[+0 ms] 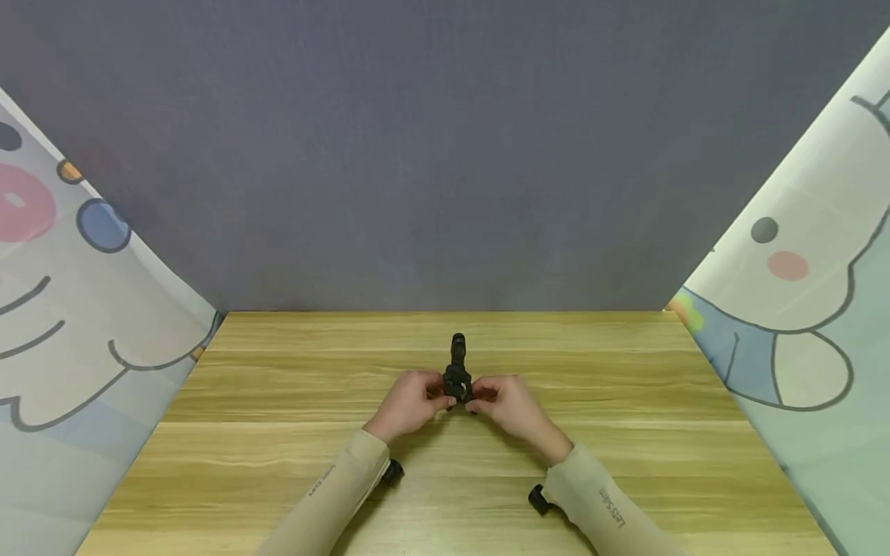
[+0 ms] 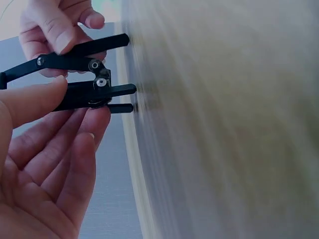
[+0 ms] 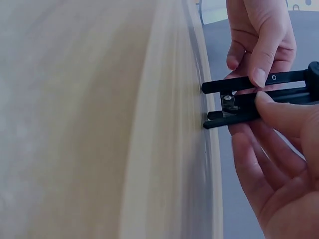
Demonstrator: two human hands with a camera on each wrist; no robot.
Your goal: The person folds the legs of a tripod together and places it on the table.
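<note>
A small black tripod [image 1: 458, 357] is upright between both hands at the middle of the wooden table. Its slim legs [image 2: 117, 89] are partly spread, their tips pointing down at the tabletop; whether all of them touch it I cannot tell. From the left side, my left hand [image 1: 410, 403] pinches the lower part between thumb and fingers. My right hand [image 1: 513, 405] pinches it likewise from the right. Metal pins show at the leg hinges in the left wrist view. In the right wrist view, the upper end of the tripod [image 3: 291, 77] runs out of frame.
The wooden table [image 1: 278, 371] spreads around both hands. Behind it rises a grey panel [image 1: 445, 154]. Cartoon-printed sheets [image 1: 786, 324] flank the table on both sides. Black wrist devices [image 1: 538, 500] sit beneath the beige sleeves [image 1: 598, 502].
</note>
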